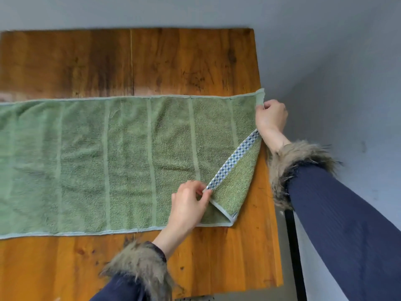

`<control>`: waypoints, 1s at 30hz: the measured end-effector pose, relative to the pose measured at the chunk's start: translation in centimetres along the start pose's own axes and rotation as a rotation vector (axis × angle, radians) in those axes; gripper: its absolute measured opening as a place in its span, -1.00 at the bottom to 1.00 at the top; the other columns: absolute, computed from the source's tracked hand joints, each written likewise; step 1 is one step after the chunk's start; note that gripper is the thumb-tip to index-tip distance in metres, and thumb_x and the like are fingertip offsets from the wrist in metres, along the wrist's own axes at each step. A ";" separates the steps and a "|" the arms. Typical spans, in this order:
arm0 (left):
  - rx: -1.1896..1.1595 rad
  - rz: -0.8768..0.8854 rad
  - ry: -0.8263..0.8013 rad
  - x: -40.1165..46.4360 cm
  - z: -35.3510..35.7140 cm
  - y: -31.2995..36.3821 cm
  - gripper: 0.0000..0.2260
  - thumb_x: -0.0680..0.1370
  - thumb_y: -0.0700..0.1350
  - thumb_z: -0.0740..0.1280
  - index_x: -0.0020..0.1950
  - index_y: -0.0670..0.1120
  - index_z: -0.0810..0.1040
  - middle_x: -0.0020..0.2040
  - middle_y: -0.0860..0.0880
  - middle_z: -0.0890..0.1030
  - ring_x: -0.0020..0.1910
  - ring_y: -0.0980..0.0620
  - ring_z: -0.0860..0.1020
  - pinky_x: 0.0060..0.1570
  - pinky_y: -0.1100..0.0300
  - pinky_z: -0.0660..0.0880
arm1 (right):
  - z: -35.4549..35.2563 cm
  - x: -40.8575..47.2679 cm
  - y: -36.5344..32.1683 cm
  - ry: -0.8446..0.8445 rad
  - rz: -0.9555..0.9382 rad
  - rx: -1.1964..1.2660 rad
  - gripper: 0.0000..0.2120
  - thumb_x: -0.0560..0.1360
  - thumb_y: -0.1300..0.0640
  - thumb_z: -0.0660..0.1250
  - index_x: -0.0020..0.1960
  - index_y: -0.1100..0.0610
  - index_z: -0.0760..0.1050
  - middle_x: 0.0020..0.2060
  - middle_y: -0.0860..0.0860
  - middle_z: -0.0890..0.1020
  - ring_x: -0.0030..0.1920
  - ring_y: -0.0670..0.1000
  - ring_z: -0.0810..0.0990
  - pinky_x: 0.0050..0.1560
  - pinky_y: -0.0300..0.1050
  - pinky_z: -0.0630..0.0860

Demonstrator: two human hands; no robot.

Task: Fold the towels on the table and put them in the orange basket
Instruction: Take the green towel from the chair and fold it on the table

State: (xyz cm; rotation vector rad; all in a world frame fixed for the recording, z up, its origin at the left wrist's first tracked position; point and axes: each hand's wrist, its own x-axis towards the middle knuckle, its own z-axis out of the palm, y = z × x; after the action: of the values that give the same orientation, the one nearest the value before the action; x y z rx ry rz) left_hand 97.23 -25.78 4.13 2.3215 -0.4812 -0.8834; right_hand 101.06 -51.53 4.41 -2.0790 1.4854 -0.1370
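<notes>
A long green towel (108, 161) with pale stripes lies flat across the wooden table (152, 61), running off the left of the view. Its right end has a blue-and-white checked band (233, 160). My left hand (188, 205) pinches the near right corner, which is turned over onto the towel and shows that band. My right hand (271, 117) pinches the far right corner at the table's right edge. The orange basket is not in view.
The table's right edge (269, 192) lies just under the towel's end, with a dark metal leg (293, 246) below it. A grey wall (325, 51) stands behind and to the right. Bare wood shows beyond and in front of the towel.
</notes>
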 end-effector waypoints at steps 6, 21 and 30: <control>-0.248 -0.053 0.008 -0.6 -3.4 -0.6 -0.91 0.53 -0.12 0.33 -0.18 0.01 0.54 -0.29 0.14 0.52 -0.28 0.26 0.44 -0.29 0.44 0.34 | 0.3 -3.7 -4.3 -0.001 -0.196 0.134 -0.90 0.52 0.16 0.24 -0.06 0.17 0.51 -0.17 -0.02 0.53 -0.14 -0.03 0.43 -0.27 -0.31 0.18; -0.579 0.000 0.429 -7.4 -21.2 -12.3 -0.92 0.33 -0.14 0.26 -0.34 -0.09 0.38 -0.41 0.01 0.41 -0.41 0.12 0.34 -0.37 0.25 0.29 | 7.3 -20.1 -22.8 -0.234 -0.535 0.221 -0.90 0.50 0.13 0.27 -0.19 0.10 0.45 -0.36 -0.15 0.47 -0.34 -0.16 0.42 -0.35 -0.41 0.29; -0.621 -0.238 0.689 -9.5 -25.7 -22.2 -0.81 0.47 -0.25 0.29 -0.30 -0.04 0.38 -0.35 0.05 0.42 -0.38 0.16 0.36 -0.31 0.19 0.32 | 17.3 -28.8 -30.3 -0.463 -0.581 0.143 -0.91 0.52 0.13 0.24 -0.13 0.11 0.47 -0.20 -0.02 0.56 -0.13 0.00 0.53 -0.09 -0.13 0.45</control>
State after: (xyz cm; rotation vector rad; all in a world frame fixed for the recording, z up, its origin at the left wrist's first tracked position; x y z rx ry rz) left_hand 110.81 6.31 9.57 1.9350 0.3283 -0.2232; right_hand 122.44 -12.44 12.25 -2.1746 0.5673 0.0199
